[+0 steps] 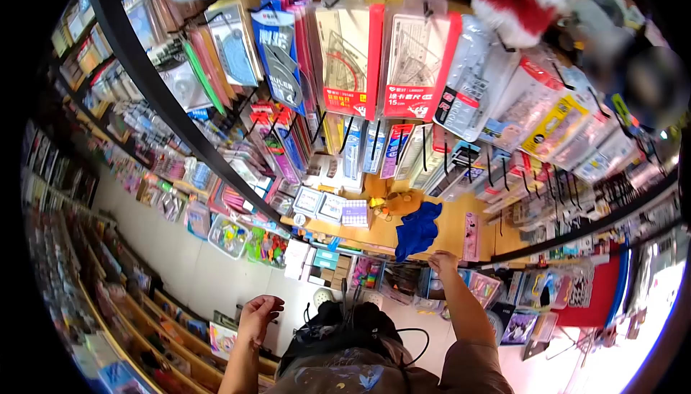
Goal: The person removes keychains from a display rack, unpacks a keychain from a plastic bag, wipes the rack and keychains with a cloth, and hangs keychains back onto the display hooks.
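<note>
My left hand [260, 316] hangs in the air at the lower left, above the floor, its fingers loosely bent and apart with nothing between them. My right hand [443, 261] is at the front edge of the wooden shelf [450, 227], fingers drawn together; whether anything small is between them I cannot make out. Just beyond its fingertips lies a crumpled dark blue cloth [417, 230], partly over the edge. Behind the cloth sits an orange-brown plush toy [403, 202]. A pink packaged strip [471, 235] lies to the right of the cloth.
Packaged rulers [344, 63] and other stationery hang on hooks above the shelf. Small boxes [317, 204] stand on its left part. Below are a clear plastic bin [230, 237] and other goods. A dark bag [338, 333] is against my body. Wooden racks [173, 329] line the left.
</note>
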`<state>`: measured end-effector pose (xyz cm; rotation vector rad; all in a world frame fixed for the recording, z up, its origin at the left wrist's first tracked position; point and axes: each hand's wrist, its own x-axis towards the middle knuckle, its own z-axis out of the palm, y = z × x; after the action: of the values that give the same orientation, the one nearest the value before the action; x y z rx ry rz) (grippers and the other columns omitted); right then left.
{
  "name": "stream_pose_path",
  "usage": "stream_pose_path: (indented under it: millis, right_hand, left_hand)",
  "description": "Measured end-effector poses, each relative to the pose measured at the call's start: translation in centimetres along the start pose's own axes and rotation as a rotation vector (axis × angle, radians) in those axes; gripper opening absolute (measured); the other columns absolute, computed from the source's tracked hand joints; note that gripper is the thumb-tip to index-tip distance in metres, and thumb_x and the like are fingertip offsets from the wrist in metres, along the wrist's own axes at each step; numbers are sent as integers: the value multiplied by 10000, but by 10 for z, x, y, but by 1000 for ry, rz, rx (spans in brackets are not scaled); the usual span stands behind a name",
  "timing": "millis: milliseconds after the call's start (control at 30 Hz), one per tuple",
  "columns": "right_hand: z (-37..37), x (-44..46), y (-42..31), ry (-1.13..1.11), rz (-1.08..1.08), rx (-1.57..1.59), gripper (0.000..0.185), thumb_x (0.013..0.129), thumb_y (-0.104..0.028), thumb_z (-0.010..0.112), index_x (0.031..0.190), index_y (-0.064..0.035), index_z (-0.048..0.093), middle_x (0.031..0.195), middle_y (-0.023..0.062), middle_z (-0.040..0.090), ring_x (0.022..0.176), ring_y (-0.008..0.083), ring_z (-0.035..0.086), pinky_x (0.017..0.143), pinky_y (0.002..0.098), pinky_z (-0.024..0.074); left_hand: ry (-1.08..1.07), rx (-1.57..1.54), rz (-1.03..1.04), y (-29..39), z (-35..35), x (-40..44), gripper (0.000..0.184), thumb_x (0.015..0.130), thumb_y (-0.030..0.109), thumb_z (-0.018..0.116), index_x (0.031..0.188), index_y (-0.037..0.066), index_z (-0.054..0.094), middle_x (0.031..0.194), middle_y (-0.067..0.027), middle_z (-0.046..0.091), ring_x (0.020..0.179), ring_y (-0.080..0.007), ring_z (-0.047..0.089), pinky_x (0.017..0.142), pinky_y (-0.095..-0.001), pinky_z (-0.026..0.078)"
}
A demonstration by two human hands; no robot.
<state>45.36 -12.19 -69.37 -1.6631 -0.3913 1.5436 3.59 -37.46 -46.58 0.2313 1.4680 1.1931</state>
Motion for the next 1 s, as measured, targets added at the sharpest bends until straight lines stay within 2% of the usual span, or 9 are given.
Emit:
stream_pose_path:
  millis: [167,267,367,500,567,767,800,900,1000]
  right_hand:
    - [-57,141,33,-94,-97,163,116,725,25,558,820,-40,569,660,71,559,618,214,596,587,316,524]
    - [-59,197,44,300,-304,-752,77,720,-27,589,793,-39,611,633,66,574,611,208,595,558,309,495]
    - [-16,167,40,257,-878,-917,63,723,-93,610,764,-57,642,632,91,596,618,225,598,570,340,475]
    - [79,105,36,-148,-930,-1074,79,704,-113,606,769,-93,645,801,132,617,745,294,602,669,407,476]
    - [114,97,44,-322,-893,-1242,217,733,-111,592,947,-137,621,905,138,594,845,293,585,708,388,476]
    - [189,96,35,-403,-1063,-1720,413,737,-48,521,1141,-126,494,1155,170,473,1035,330,511,789,399,475]
    - [192,110,39,-432,-1182,-1703,390,761,-54,479,1150,-93,485,1102,162,510,1010,328,534,779,407,479]
    - [202,114,22,-466,-1009,-1956,325,792,-79,449,1109,-79,522,1041,143,542,961,320,559,779,399,483]
    - [196,148,22,-466,-1202,-1924,207,814,-176,471,942,-77,602,1000,119,561,882,306,581,744,403,486]
  left_hand:
    - [133,-7,-59,-48,32,-12,192,866,220,559,882,33,599,877,-74,636,805,-151,588,717,-265,448]
    - [122,-25,-132,-74,39,-21,229,874,233,548,907,13,599,893,-90,633,803,-170,597,720,-289,465]
    - [167,-17,-123,-89,40,-23,234,878,233,545,912,7,597,890,-87,632,806,-171,595,723,-283,464]
    - [237,-31,-91,-94,49,-26,227,882,227,539,906,8,592,883,-79,630,816,-166,591,725,-270,459]
    - [264,-36,-97,-100,51,-28,220,886,222,533,900,10,589,880,-78,630,812,-161,593,720,-267,458]
    - [371,-45,-148,-115,44,-38,213,894,205,518,924,8,590,867,-68,633,798,-145,599,713,-255,461]
    - [372,-55,-147,-119,40,-39,214,894,204,517,929,6,590,867,-67,634,797,-145,599,711,-252,461]
    - [389,-69,-142,-124,37,-41,231,898,212,510,937,0,591,872,-63,634,800,-134,592,713,-245,456]
    - [393,-42,-154,-121,38,-38,236,902,229,502,930,13,594,873,-54,632,807,-122,583,721,-243,447]
